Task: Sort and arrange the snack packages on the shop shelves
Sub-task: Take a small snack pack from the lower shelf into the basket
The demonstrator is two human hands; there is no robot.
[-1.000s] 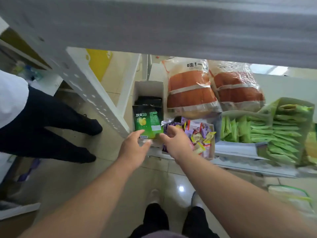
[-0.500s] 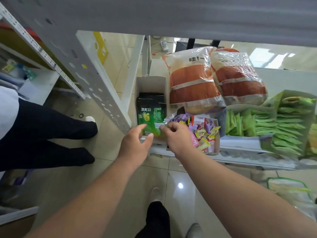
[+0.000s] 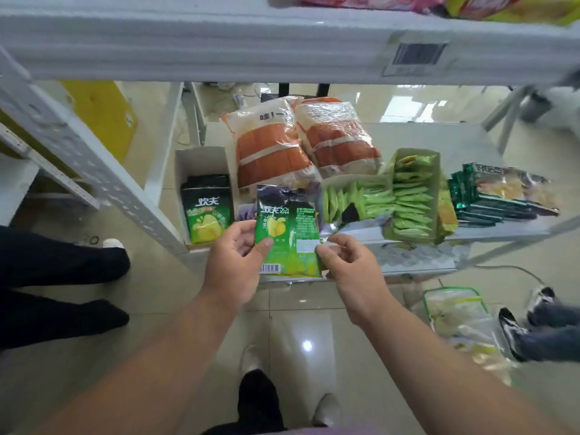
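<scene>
— Over the shelf edge (image 3: pixel 417 268): why both hands on that green snack packet (image 3: pixel 287 233)?
— Left hand (image 3: pixel 233 262) and right hand (image 3: pixel 346 259) pinch its lower corners, probably holding it flat and upright to slot into the white box (image 3: pixel 201 161).

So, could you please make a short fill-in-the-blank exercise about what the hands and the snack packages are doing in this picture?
1. Both hands hold one flat green-and-black snack packet, the left hand on its ____ edge.
2. The right hand pinches the packet's ____ edge.
3. Matching packets stand in the white cardboard box at the shelf's ____ end.
4. Behind the packet lie ____ orange-and-white bags.

Missing words: left; right; left; two
</scene>
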